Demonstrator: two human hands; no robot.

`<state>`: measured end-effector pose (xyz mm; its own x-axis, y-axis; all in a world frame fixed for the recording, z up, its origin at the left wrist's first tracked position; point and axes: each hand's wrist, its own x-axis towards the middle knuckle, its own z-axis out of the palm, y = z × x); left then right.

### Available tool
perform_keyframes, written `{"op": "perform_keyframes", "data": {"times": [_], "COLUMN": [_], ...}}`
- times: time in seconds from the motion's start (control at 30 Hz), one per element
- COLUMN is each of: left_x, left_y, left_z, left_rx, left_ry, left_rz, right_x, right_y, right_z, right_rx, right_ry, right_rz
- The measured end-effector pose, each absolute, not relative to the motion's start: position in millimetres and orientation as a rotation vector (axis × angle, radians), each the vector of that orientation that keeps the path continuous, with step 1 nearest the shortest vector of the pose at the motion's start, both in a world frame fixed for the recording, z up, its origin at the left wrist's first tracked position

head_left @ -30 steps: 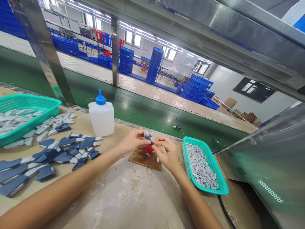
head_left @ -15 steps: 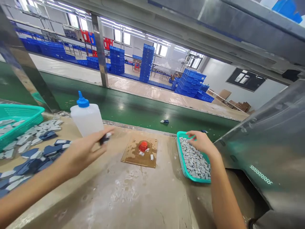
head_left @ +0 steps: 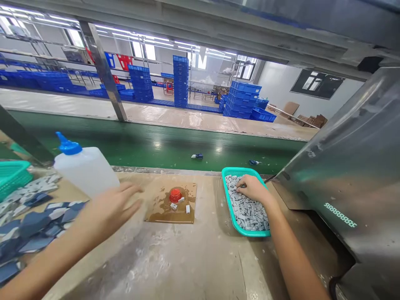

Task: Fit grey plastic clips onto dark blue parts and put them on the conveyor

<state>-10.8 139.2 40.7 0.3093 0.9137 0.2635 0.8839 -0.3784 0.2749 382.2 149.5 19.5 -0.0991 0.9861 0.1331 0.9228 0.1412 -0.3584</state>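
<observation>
The right hand [head_left: 253,189] reaches into a turquoise perforated plastic basket [head_left: 251,233], thumb and fingers drawn close together at the heap of small light-grey pieces [head_left: 248,214] inside; whether a piece is pinched between the fingertips, I cannot tell. The left hand [head_left: 111,210], blurred, hangs over the worktop with thumb and fingers spread and nothing visible in its grasp.

Between the hands lies a flat brown board [head_left: 170,218], wet around a red round plastic piece [head_left: 175,195]. Three small pale pieces [head_left: 188,209] sit on the board, two of them close by the red one. Behind the left hand stands a translucent white bottle [head_left: 86,171] with a blue nozzle cap [head_left: 69,146]. Left of that hand spreads a pile of navy-and-grey pieces [head_left: 37,227], with loose pale-grey pieces [head_left: 37,185] behind it, near another turquoise basket [head_left: 14,168].

Farther out, two small navy-and-grey items [head_left: 197,156] rest on the green belt [head_left: 150,146], probably already dealt with. Judging by the large pile and well-stocked basket, most of the work seems left.
</observation>
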Motion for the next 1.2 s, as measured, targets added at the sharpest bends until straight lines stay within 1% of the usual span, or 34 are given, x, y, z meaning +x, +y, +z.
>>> {"op": "perform_keyframes", "data": {"times": [0.03,0.13,0.23,0.33,0.47,0.57,0.73,0.8,0.9,1.03,1.1,1.2], "left_x": [15,83,124,144,142,124,99,95,92,85,79,67], "left_y": [155,217,274,307,317,306,259,230,185,140,130,125], "left_z": [43,43,38,30,23,26,41,48,58,71,75,75], "left_rx": [2.511,2.593,2.602,2.552,2.469,2.353,2.06,1.915,1.757,1.49,1.448,1.534], "left_ry": [1.573,1.291,1.312,1.348,1.376,1.435,1.467,1.422,1.232,0.795,0.783,0.844], "left_rz": [0.456,0.391,0.213,0.18,0.226,0.379,0.887,1.015,1.069,1.012,1.015,0.986], "right_x": [383,385,387,389,388,386,370,349,301,239,221,210], "right_y": [150,151,152,152,151,148,149,147,135,118,114,114], "right_z": [20,20,21,20,18,17,27,36,52,69,72,70], "right_rx": [-1.824,-1.795,-1.791,-1.772,-1.701,-1.606,-1.307,-1.211,-1.09,-0.951,-0.932,-0.952], "right_ry": [-2.084,-2.051,-1.993,-1.957,-1.935,-1.905,-1.551,-1.488,-1.516,-1.562,-1.53,-1.487], "right_rz": [0.246,0.183,0.096,0.04,0.047,0.11,0.504,0.484,0.51,0.809,0.947,1.142]}}
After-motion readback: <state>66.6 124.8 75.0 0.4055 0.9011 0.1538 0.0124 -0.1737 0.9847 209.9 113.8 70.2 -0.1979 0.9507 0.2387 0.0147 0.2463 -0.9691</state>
